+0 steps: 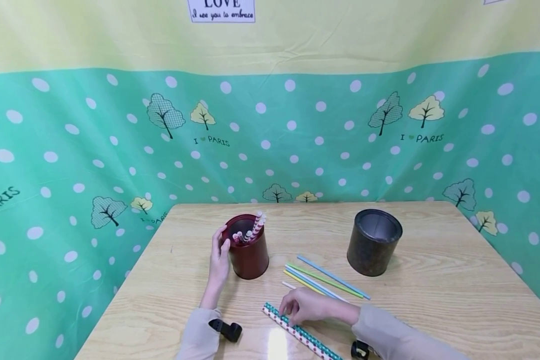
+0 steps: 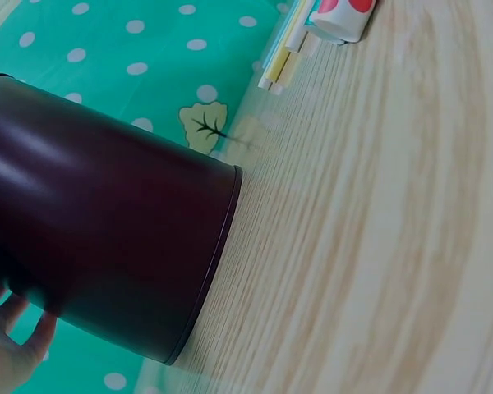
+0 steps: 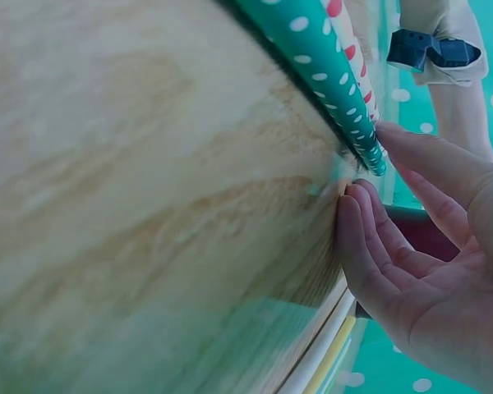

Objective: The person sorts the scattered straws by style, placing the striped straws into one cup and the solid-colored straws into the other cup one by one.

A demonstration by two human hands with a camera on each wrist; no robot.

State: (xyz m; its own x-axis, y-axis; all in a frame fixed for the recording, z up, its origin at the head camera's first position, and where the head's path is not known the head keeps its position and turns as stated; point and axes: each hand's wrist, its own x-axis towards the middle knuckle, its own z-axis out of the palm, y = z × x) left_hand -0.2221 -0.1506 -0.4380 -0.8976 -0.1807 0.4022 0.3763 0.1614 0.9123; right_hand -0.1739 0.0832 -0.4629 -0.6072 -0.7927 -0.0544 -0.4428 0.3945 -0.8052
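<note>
A dark red can (image 1: 250, 260) stands upright at the left, with several red-and-white and dark striped paper straws (image 1: 257, 225) leaning inside it. My left hand (image 1: 219, 260) holds its left side near the rim; in the left wrist view some fingers curl against the wall. Near the table's front lie a teal paper straw with white dots (image 1: 300, 332) and a white one with red dots (image 1: 292, 331), side by side. Over them is my right hand (image 1: 312, 304). Its thumb (image 3: 419, 152) touches the straws, while the other fingertips rest on the tabletop beside them, apart from the thumb.
Several thin plain straws, among them a blue straw (image 1: 333, 276), a green straw (image 1: 324, 280) and a yellow straw (image 1: 302, 281), lie mid-table. A dark grey can (image 1: 372, 252) stands upright at the right. A dotted curtain (image 1: 292, 165) hangs behind the wooden table (image 1: 432, 280).
</note>
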